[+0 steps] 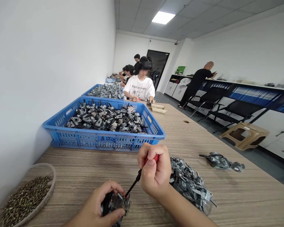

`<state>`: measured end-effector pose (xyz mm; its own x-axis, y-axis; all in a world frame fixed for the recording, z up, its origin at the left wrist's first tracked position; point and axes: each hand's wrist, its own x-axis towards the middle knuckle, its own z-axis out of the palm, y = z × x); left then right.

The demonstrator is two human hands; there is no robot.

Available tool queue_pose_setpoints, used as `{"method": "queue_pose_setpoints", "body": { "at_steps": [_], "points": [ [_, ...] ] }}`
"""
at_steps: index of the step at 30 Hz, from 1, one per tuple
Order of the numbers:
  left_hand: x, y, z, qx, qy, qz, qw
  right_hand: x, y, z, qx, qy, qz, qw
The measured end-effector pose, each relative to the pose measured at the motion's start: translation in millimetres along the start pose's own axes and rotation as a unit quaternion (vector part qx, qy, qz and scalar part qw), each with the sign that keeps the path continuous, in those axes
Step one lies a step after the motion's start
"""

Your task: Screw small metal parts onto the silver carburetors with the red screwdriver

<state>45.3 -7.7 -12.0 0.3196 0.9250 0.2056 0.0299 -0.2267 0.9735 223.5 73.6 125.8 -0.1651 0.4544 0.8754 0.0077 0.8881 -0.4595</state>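
Observation:
My left hand [98, 205] is closed round a small metal carburetor part [115, 201] at the near edge of the wooden table [85, 170]. My right hand [155, 171] is wrapped round the red handle of a screwdriver [137, 178]. Its black shaft slants down-left and its tip meets the top of the part. A pile of small metal brackets [189, 183] lies just right of my right wrist. A clear bowl of screws [26, 197] sits at the near left.
A blue crate of carburetor bodies [104, 138] stands behind my hands, another blue crate [90, 91] further back. Two assembled parts [221, 161] lie at the right. Other people sit along the table; one stands at the right counter. Chairs and a stool stand on the floor.

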Motion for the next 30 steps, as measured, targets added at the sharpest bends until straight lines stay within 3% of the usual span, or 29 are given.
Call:
{"method": "queue_pose_setpoints", "body": {
  "at_steps": [10,14,17,19,25,30],
  "points": [
    [-1,-7,0,-0.001,0.004,0.007,1.0,2,-3,-3,-0.034,-0.042,-0.03,0.998],
    [-1,-14,1,-0.004,0.007,0.002,1.0,24,-25,-16,-0.056,-0.174,-0.043,0.982],
    [0,-9,1,-0.002,0.008,0.001,1.0,47,-51,-34,-0.12,-0.33,0.014,0.936],
    [0,-2,0,-0.004,0.007,-0.009,1.0,58,-66,-47,-0.145,-0.378,0.047,0.913],
    [2,16,-3,-0.006,-0.005,-0.04,0.999,65,-77,-63,-0.125,-0.409,0.059,0.902],
    [3,19,-2,-0.011,0.0,-0.028,1.0,56,-61,-45,-0.182,-0.35,-0.048,0.918]
  ]
}}
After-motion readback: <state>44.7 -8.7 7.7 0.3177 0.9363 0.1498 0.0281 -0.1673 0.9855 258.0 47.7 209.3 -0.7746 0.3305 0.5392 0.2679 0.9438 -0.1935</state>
